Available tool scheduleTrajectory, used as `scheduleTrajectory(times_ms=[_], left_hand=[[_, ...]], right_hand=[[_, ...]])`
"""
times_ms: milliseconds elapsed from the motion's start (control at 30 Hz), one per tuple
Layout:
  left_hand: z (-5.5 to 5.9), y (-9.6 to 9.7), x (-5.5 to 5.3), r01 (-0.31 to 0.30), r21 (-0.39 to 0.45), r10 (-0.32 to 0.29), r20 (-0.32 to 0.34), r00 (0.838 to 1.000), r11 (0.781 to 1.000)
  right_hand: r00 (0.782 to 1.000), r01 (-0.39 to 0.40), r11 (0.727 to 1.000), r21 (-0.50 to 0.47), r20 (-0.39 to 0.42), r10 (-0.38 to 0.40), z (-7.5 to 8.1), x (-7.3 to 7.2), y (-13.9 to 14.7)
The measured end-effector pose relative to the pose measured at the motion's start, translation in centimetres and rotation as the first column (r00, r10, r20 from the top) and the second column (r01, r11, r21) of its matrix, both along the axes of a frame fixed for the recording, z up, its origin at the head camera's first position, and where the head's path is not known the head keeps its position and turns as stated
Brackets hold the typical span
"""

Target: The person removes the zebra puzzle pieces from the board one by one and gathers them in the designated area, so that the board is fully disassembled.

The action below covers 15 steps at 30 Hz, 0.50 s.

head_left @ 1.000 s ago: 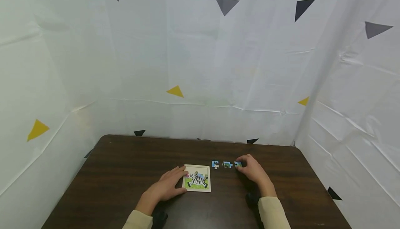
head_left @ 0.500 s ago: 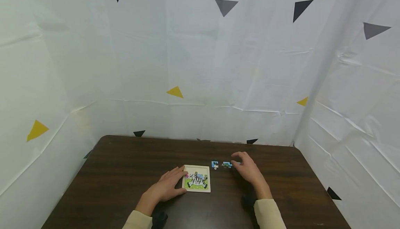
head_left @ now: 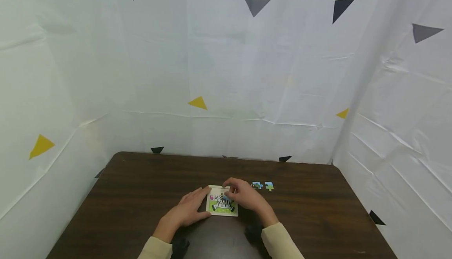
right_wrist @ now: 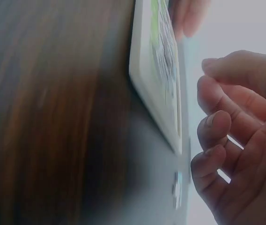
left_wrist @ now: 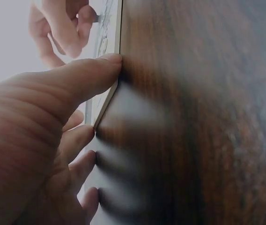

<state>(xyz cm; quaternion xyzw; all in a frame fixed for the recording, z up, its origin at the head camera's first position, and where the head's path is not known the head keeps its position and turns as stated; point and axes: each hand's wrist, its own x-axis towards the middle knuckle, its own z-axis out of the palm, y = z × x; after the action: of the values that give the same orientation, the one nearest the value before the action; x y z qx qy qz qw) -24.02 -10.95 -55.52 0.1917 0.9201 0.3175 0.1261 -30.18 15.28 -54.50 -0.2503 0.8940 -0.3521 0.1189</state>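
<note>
Square pale-wood zebra puzzle board [head_left: 224, 214], lower centre of head view: your left hand [head_left: 188, 208] steadies it, fingers extended. Your right hand [head_left: 247, 196] pinches thin, dark-edged jigsaw piece [left_wrist: 97, 18] above; probably light, stiff; grip edges.

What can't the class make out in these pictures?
Print on the thin piece in the right hand: fingers hide it, head view; only an edge shows, left wrist view.
Upper right corner of the puzzle tray: covered by that hand, head view.
Picture on a loose piece: blurred, right wrist view.
Left sleeve: cut by head view's bottom edge.
</note>
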Motion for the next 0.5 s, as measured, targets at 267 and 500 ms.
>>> scheduleTrajectory(times_ms=[267, 500], left_hand=[[-0.4, -0.1, -0.3, -0.008, -0.018, 0.008, 0.021, 1.0, 1.0], [-0.6, -0.4, -0.4, 0.002, -0.016, -0.002, 0.012, 1.0, 1.0]], right_hand=[[0.999, -0.046, 0.997, 0.054, 0.006, 0.046, 0.3, -0.3, -2.1], [0.996, -0.085, 0.993, 0.081, 0.029, 0.083, 0.2, -0.6, -3.3]])
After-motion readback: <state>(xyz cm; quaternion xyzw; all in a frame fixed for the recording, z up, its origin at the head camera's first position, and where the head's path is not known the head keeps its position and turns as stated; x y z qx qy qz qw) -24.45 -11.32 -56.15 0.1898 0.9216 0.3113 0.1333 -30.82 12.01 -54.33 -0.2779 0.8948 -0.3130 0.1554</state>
